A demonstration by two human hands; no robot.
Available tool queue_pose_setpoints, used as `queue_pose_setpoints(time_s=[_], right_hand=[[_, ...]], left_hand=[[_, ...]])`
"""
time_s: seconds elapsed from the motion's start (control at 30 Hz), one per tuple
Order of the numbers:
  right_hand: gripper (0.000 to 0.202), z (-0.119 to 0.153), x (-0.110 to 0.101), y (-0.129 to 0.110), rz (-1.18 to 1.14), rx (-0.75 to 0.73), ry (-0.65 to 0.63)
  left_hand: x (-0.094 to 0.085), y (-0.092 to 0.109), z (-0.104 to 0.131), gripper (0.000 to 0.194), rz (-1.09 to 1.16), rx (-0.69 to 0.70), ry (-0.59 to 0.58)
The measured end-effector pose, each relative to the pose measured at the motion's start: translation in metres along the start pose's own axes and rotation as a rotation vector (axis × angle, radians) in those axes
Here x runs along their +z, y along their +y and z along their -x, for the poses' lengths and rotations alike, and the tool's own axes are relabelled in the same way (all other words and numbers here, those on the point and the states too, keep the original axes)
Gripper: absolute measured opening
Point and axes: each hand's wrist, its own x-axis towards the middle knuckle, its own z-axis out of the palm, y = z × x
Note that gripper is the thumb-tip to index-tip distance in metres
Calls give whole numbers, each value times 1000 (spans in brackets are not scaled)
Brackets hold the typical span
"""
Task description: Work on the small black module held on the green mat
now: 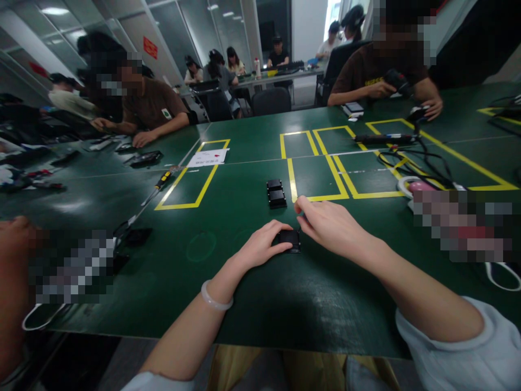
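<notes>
Black square block [290, 238] sits pinched between thumb and fingers of the left hand [261, 243], apparently for steadiness, the right hand [328, 220] loosely curled beside it, any hold unclear, two similar blocks [277, 195] just beyond

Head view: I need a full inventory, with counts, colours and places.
Table: one, green, beneath everything
Near block: one, black, front centre
Far blocks: two, black, beyond it
Tape outlines: several, yellow, across the tabletop
Paper: one, white, left of centre
Screwdriver: one, yellow-black handle, left
Cables: several, black, right
Power tool: one, black, far right
Co-workers: several, mixed clothing, left and far side
Chairs: several, dark, background
Bracelet: one, pale, left wrist
Sleeves: two, pale, forearms
Left hand: one, bare, gripping near block
Right hand: one, bare, beside it; fingertip contents unclear
</notes>
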Motion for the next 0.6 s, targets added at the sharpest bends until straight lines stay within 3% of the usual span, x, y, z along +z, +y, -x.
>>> queue_pose_setpoints(time_s=[0.23,0.6], right_hand=[[19,-2,0,1,34,22,-56],[18,0,-1,1,57,25,-41]], left_hand=[[1,-1,0,34,-10,-3,-4],[1,-2,0,34,-8,-11,0]])
